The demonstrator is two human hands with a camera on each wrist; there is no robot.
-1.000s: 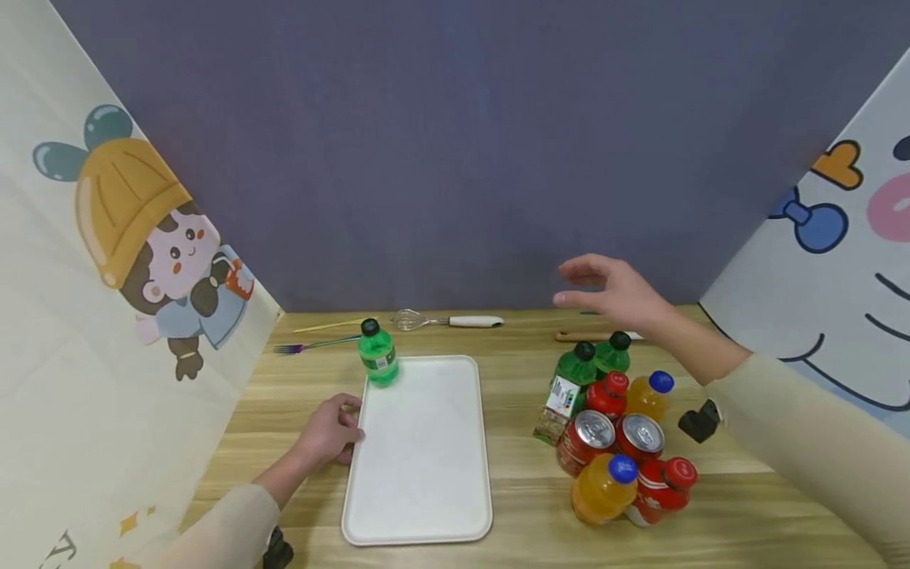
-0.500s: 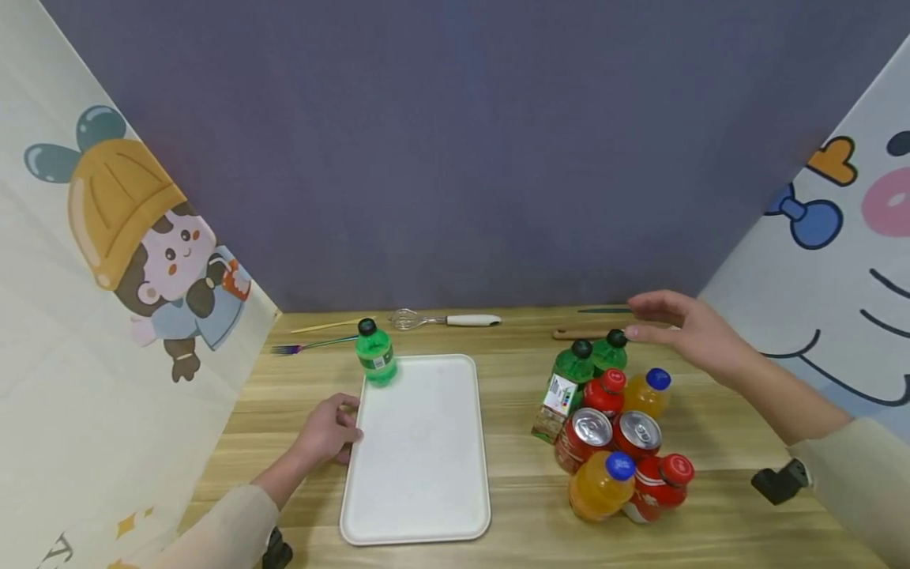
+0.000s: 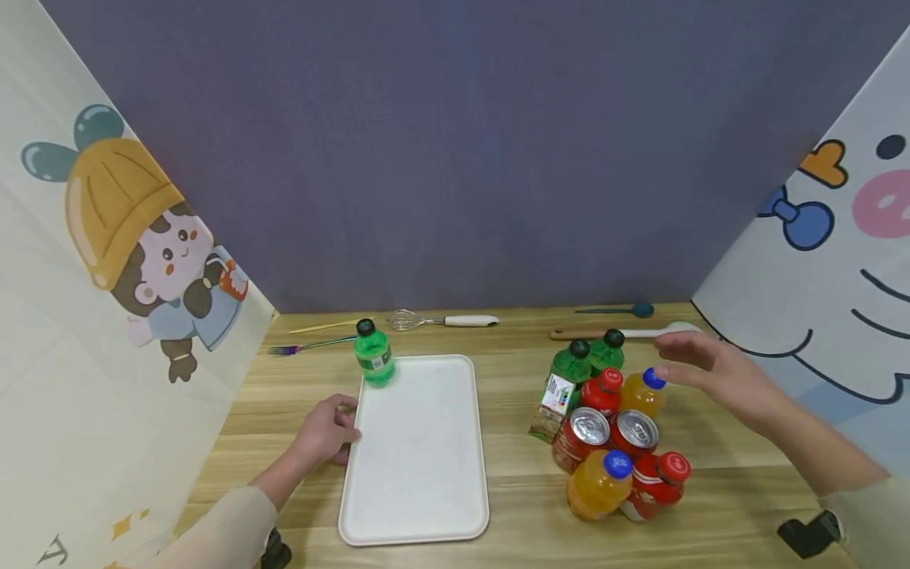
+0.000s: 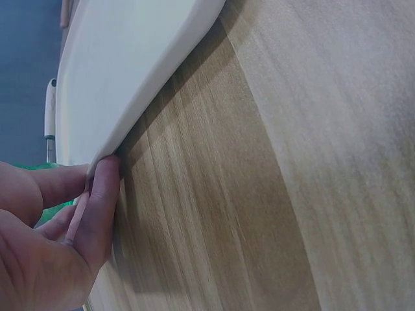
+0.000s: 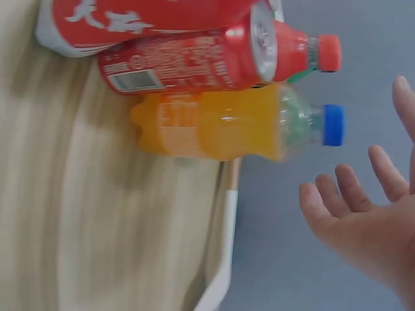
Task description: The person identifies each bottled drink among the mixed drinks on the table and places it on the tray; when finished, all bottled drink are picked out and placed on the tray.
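My left hand pinches the left rim of a white tray between thumb and fingers; the left wrist view shows the tray's edge between them. A green soda bottle stands at the tray's far left corner. My right hand, its fingers spread and relaxed, holds nothing. It is right beside the blue cap of the rear orange drink bottle. In the right wrist view that orange bottle stands a little apart from the fingers. Red cans stand just in front of that bottle.
The group at right also has two green bottles, a drink carton, red-capped bottles and a front orange bottle. Along the back wall lie a whisk, a rainbow fork, a white-headed spoon and a dark spoon.
My right hand has moved right and down toward the rear orange bottle, passing over the green bottles and uncovering the spoons behind. The left hand stays at the tray.
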